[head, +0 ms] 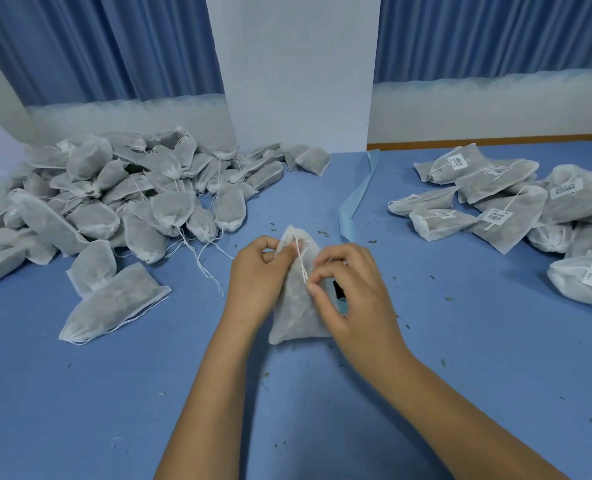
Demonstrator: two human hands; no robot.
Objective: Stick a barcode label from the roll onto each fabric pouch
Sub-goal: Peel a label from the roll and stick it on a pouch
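Note:
A white fabric pouch [294, 306] filled with dark herbs lies on the blue table [461, 358] in front of me, its drawstring top pointing away. My left hand [256, 278] grips the pouch's top left corner. My right hand [350, 289] pinches at the pouch's white drawstring [301, 261] with thumb and forefinger. A dark object with a bit of blue backing [339, 294] shows under my right hand; it may be the label roll, mostly hidden. A blue backing strip [357, 199] trails away toward the wall.
A large heap of unlabelled pouches [114, 202] covers the left of the table. Labelled pouches [516, 206] with barcode stickers pile up on the right. Small herb crumbs are scattered on the table. Blue curtains and a white pillar stand behind.

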